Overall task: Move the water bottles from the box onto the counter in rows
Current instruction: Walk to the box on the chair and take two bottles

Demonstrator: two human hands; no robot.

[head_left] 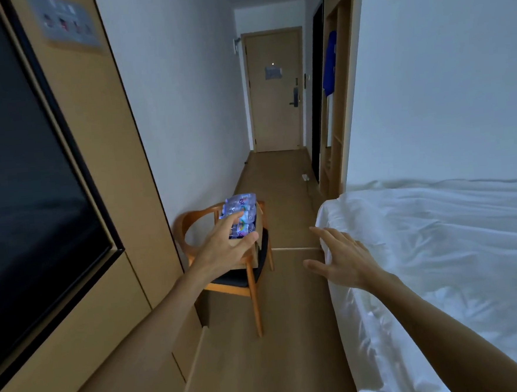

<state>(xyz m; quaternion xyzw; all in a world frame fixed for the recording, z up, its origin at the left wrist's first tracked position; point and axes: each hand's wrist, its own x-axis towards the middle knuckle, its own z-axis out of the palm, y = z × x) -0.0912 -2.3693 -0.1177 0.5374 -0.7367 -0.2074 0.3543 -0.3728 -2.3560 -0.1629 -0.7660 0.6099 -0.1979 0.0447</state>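
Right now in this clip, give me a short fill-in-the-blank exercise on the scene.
1. The box of water bottles sits on a wooden ____.
2. The left hand reaches toward the ____.
3. The right hand, fingers spread, hovers beside the white ____.

Missing words: chair; box; bed

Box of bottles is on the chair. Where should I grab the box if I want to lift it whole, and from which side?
A judgement: grip the box low on its two side walls, one hand each, coming from above and in front. The bottles stick out of its open top, so the rim gives little hold, and the chair back curves round the far side. The left hand is already reaching toward it; the right hand is open.
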